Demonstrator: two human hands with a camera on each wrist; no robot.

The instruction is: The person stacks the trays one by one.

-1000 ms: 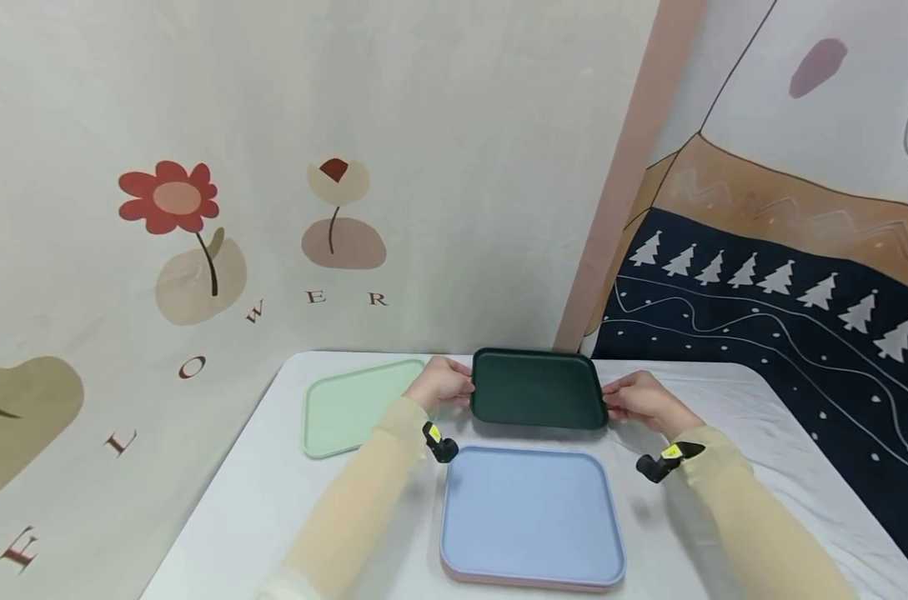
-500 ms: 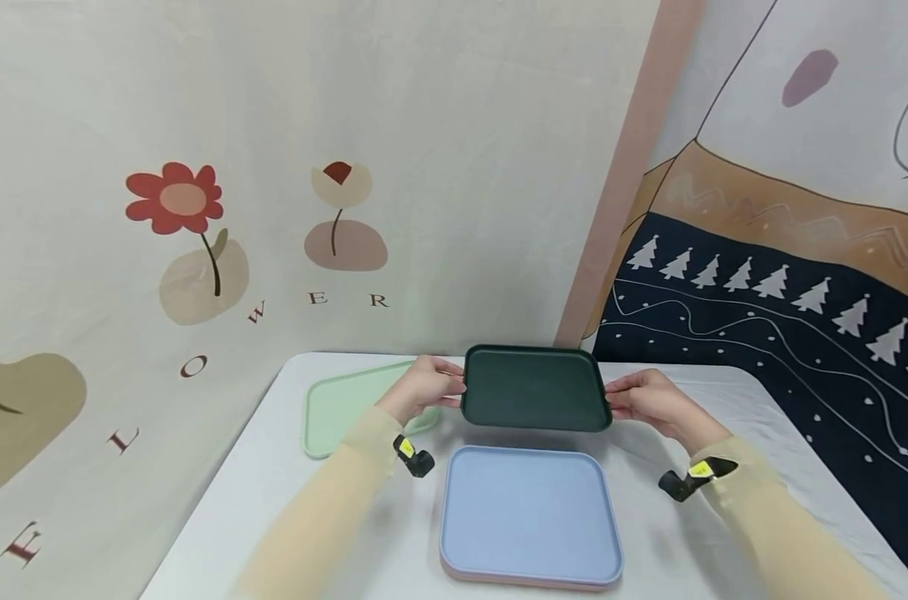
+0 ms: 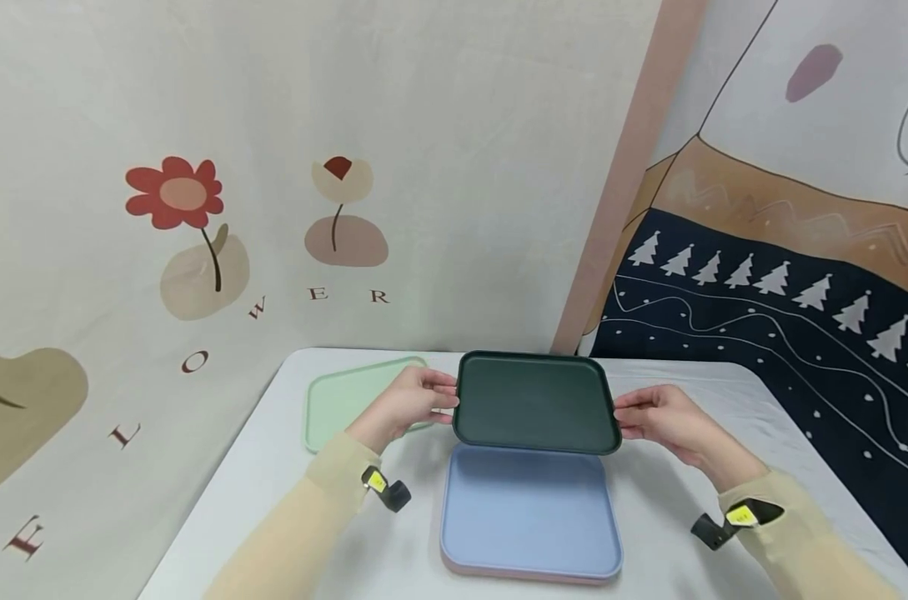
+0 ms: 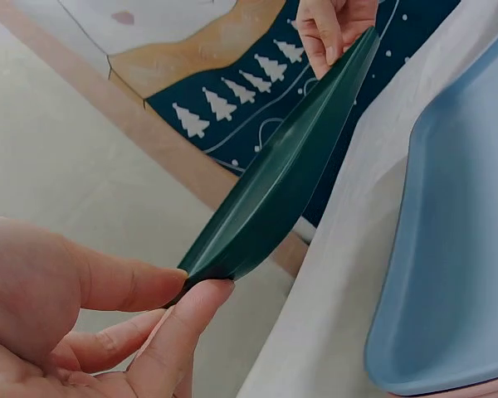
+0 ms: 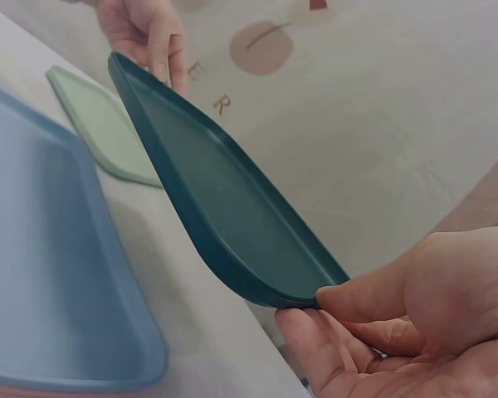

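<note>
Held level between both hands is a dark green rectangular tray (image 3: 536, 402), raised off the white table. My left hand (image 3: 412, 402) pinches its left short edge, thumb above and fingers beneath, as the left wrist view also shows on the tray (image 4: 274, 174). The opposite short edge is pinched by my right hand (image 3: 667, 421); in the right wrist view its thumb lies on the rim of the tray (image 5: 232, 191). Just below and nearer to me lies a blue tray (image 3: 532, 517) on top of a pink one (image 3: 529, 575). The green tray overlaps the blue one's far edge in the head view.
A light green tray (image 3: 348, 396) lies at the back left of the white table (image 3: 273, 508), partly behind my left hand. Behind the table hangs a printed cloth (image 3: 461, 208) with flowers and letters; a dark tree-patterned cloth (image 3: 761, 308) is on the right.
Both hands have lifted the dark green tray and brought it toward me, from behind the blue tray to over its far edge. The blue, pink and light green trays have stayed put.
</note>
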